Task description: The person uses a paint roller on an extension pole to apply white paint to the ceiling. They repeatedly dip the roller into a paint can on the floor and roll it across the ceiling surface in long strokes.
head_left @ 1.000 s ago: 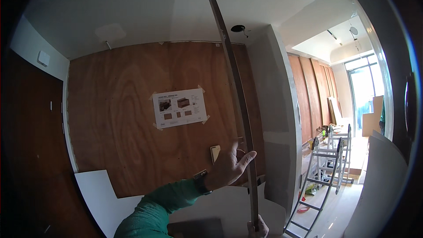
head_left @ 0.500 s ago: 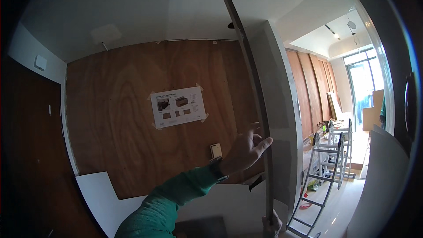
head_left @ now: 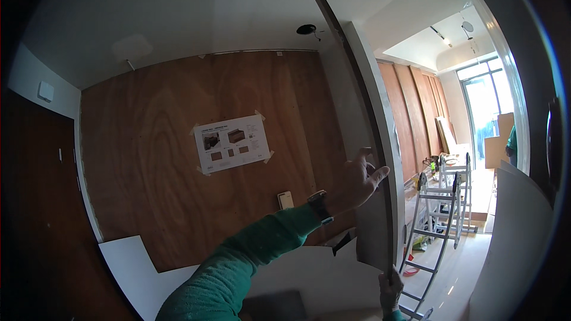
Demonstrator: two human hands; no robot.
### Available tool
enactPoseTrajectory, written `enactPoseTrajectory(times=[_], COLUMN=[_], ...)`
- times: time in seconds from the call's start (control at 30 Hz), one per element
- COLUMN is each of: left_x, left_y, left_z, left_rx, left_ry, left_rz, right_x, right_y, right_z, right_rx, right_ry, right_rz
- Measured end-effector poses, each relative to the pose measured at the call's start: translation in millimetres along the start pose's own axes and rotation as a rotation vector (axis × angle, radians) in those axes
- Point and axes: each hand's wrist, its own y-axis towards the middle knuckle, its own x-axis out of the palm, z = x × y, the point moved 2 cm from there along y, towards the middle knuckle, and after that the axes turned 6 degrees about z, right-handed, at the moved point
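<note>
A long, narrow dark strip point(head_left: 352, 56) rises from low right to the top of the view, bowed by the lens. My right hand point(head_left: 390, 290) is closed around it near its lower end. Higher up, my left hand point(head_left: 355, 183) is beside the strip, fingers apart, its thumb tip reaching the strip's edge; I cannot tell if they touch. A dark watch and a green sleeve point(head_left: 270, 238) cover that wrist and arm. Behind stands a brown plywood wall panel point(head_left: 148, 160) with a printed sheet point(head_left: 232, 144) taped on it.
Metal stepladders point(head_left: 437, 214) stand in the bright room to the right, with cluttered items behind. A grey wall end point(head_left: 380, 107) is close by the strip. White sheets point(head_left: 128, 261) lean low at left, another panel point(head_left: 511, 244) at right. A person's green sleeve point(head_left: 512, 138) shows far right.
The strip and both my hands have shifted to the right. My left hand has also risen slightly, and the view has turned a little. The right hand keeps its hold.
</note>
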Motion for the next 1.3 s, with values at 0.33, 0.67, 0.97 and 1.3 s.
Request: enactPoseTrajectory(times=[0.33,0.67,0.97,1.3], left_x=[14,-15,-26,-59], left_y=[26,28,7,29], left_z=[-25,-77,-140,-227], left_rx=[-0.089,-0.196,-0.282,-0.342], left_ry=[-0.133,-0.26,-0.216,-0.165], left_rz=[0.017,0.12,0.124,0.217], right_x=[-3,29,91,176], right_y=[38,42,55,94], right_z=[-1,1,-10,-11], right_rx=[0.014,0.117,0.085,0.087], right_ry=[0.005,-0.027,-0.008,-0.066], right_rz=[-0.022,-0.11,-0.143,-0.216])
